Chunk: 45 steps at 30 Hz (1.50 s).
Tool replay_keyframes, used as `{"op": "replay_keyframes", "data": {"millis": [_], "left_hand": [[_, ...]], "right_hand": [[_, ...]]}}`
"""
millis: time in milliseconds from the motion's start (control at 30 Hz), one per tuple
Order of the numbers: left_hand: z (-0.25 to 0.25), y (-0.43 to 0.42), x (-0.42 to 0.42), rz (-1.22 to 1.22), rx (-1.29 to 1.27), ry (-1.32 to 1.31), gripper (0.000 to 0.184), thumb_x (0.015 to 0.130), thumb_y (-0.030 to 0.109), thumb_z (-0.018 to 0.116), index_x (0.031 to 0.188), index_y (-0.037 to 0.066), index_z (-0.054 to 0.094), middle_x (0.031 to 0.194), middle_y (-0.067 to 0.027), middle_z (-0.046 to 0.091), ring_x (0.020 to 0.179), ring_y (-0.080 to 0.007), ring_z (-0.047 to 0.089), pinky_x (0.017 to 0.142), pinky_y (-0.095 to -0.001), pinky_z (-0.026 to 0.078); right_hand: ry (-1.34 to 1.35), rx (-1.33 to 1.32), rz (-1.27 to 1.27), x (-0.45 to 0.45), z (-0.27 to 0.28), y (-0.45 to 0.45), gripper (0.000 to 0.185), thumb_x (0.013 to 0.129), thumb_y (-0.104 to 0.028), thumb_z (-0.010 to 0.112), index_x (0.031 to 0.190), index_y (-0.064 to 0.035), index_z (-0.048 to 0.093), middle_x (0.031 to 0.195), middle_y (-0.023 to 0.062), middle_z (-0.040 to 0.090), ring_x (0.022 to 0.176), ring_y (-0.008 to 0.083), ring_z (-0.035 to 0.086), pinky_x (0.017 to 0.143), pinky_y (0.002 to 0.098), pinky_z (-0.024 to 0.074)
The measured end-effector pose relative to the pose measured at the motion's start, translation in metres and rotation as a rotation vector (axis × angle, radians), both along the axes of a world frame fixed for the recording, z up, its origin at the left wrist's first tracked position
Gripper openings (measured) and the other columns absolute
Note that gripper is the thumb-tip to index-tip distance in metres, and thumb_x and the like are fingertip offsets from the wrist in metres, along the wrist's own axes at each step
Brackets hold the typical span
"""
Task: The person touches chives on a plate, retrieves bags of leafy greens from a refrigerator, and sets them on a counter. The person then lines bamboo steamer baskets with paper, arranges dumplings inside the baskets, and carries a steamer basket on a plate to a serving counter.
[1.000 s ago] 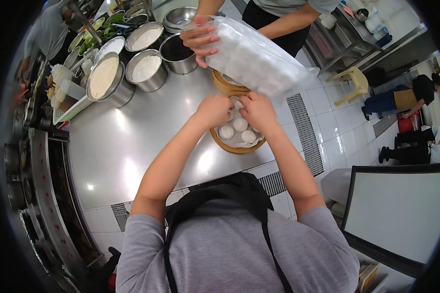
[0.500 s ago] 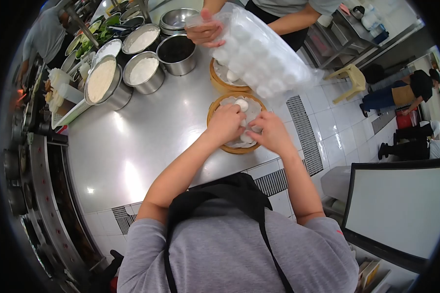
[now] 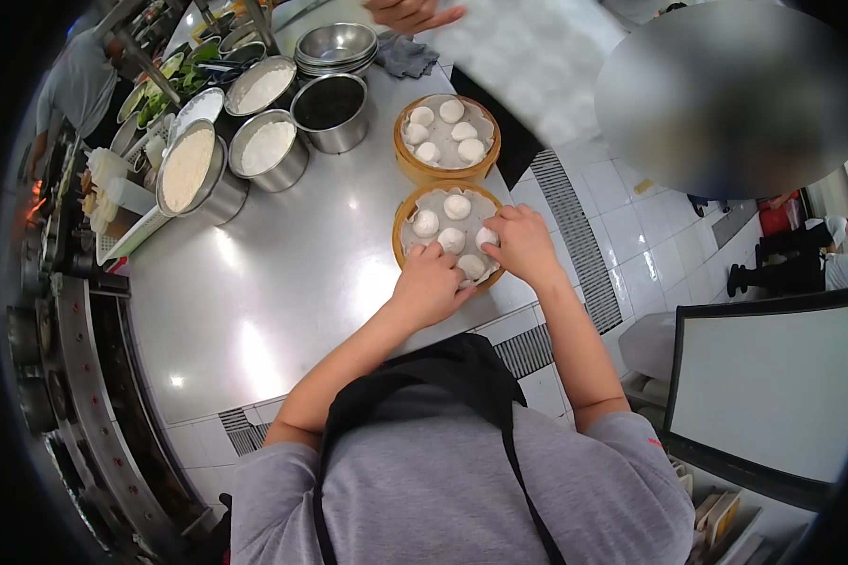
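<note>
In the nearer bamboo steamer (image 3: 399, 218), lined with white paper, sit several round white buns (image 3: 457, 207). My right hand (image 3: 523, 243) reaches over the steamer's right side, its fingertips pinched on a bun (image 3: 486, 238) there. At the front left rim, my left hand (image 3: 432, 285) has its fingers apart, the tips beside the front buns. Part of the front bun (image 3: 471, 266) is close to those fingers. Just behind, touching or nearly touching, stands a second bamboo steamer (image 3: 400, 160) with several white buns on paper.
Metal pots of white powder (image 3: 269, 146) and dark contents (image 3: 330, 102) stand left of the steamers. Behind them is a stack of metal bowls (image 3: 336, 45) and a grey cloth (image 3: 407, 56). A co-worker's hand (image 3: 415, 13), a blurred clear pack (image 3: 528, 66) and a blurred grey round object (image 3: 735, 99) are overhead.
Both hands have spread within the nearer steamer, the left toward its front rim. The co-worker's pack has lifted up and away, uncovering the far steamer. A blurred round object has appeared at upper right.
</note>
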State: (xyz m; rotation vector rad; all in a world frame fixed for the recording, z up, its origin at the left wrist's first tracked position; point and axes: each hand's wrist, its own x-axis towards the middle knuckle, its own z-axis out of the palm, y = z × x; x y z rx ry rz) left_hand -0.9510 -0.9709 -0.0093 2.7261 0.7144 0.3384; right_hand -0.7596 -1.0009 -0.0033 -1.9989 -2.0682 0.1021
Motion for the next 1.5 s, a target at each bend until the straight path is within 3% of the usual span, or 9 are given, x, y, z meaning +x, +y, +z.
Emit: {"op": "replay_keyframes", "data": {"millis": [167,267,400,600,1000,1167,1233,1367,1500], "left_hand": [[0.001,0.014,-0.014,-0.066,-0.018,-0.170,0.020,0.077,0.026,0.063,0.085,0.008,0.067,0.089,-0.0049,0.060,0.088,-0.0250,0.051,0.079,-0.0376,0.038],[-0.002,0.046,-0.019,0.379,-0.009,-0.355,0.027,0.078,0.023,0.059,0.097,0.004,0.063,0.096,-0.0097,0.058,0.092,-0.0297,0.053,0.081,-0.0398,0.042],[-0.014,0.077,-0.013,0.554,-0.226,-0.096,0.023,0.082,0.018,0.053,0.098,0.003,0.059,0.090,-0.0164,0.062,0.084,-0.0368,0.058,0.074,-0.0447,0.047],[-0.011,0.078,-0.034,0.594,-0.250,0.048,0.018,0.082,0.015,0.051,0.090,0.002,0.059,0.077,-0.0204,0.063,0.072,-0.0400,0.060,0.068,-0.0471,0.048],[-0.014,0.071,-0.286,1.135,-0.256,-0.017,0.025,0.080,0.012,0.054,0.098,-0.003,0.061,0.084,-0.0228,0.063,0.079,-0.0362,0.062,0.072,-0.0404,0.048],[-0.025,0.051,-0.387,1.366,-0.230,-0.090,0.023,0.079,0.015,0.053,0.087,-0.003,0.064,0.082,-0.0246,0.062,0.080,-0.0401,0.060,0.074,-0.0446,0.048],[-0.032,0.045,-0.426,1.394,-0.155,-0.075,0.023,0.078,0.016,0.053,0.087,-0.003,0.064,0.083,-0.0245,0.062,0.080,-0.0399,0.060,0.074,-0.0439,0.048],[-0.059,0.045,-0.506,1.346,-0.167,-0.077,0.027,0.081,0.012,0.051,0.096,-0.007,0.061,0.072,-0.0223,0.064,0.053,-0.0270,0.064,0.047,-0.0352,0.052],[-0.049,0.046,-0.523,1.389,-0.294,-0.052,0.031,0.081,0.013,0.052,0.104,-0.006,0.059,0.085,-0.0241,0.064,0.069,-0.0272,0.066,0.059,-0.0361,0.053]], "right_hand": [[-0.002,0.013,0.051,0.003,0.007,0.006,0.026,0.068,-0.020,0.071,0.090,-0.0087,0.067,0.089,0.0073,0.060,0.087,0.0263,0.055,0.077,0.0375,0.0440],[0.244,0.087,-0.074,0.017,0.007,0.032,0.021,0.070,-0.019,0.067,0.088,-0.0072,0.067,0.084,0.0098,0.060,0.087,0.0277,0.056,0.076,0.0399,0.0449],[0.265,0.348,-0.015,0.024,-0.005,0.089,0.016,0.078,-0.014,0.058,0.088,-0.0056,0.067,0.089,0.0112,0.061,0.086,0.0309,0.057,0.077,0.0398,0.0462],[0.058,-0.041,0.187,0.005,-0.018,0.130,0.017,0.078,-0.018,0.056,0.080,-0.0075,0.069,0.081,0.0136,0.063,0.079,0.0351,0.059,0.075,0.0441,0.0475],[0.138,0.023,0.424,-0.105,-0.010,0.074,0.009,0.070,-0.011,0.063,0.075,-0.0033,0.063,0.077,0.0135,0.059,0.080,0.0325,0.053,0.074,0.0419,0.0431],[0.209,0.050,0.555,-0.177,-0.017,0.039,0.013,0.071,-0.012,0.064,0.080,-0.0039,0.063,0.080,0.0117,0.059,0.082,0.0307,0.052,0.073,0.0400,0.0416],[0.220,0.061,0.569,-0.204,-0.018,0.028,0.014,0.071,-0.012,0.065,0.083,-0.0044,0.063,0.081,0.0105,0.059,0.083,0.0299,0.052,0.073,0.0389,0.0410],[0.201,0.065,0.611,-0.244,-0.023,0.009,0.018,0.072,-0.013,0.065,0.089,-0.0063,0.063,0.083,0.0081,0.058,0.083,0.0270,0.052,0.074,0.0372,0.0406],[0.275,0.085,0.599,-0.262,-0.018,0.004,0.018,0.073,-0.014,0.064,0.089,-0.0076,0.063,0.085,0.0071,0.058,0.084,0.0266,0.052,0.074,0.0372,0.0415]]}}
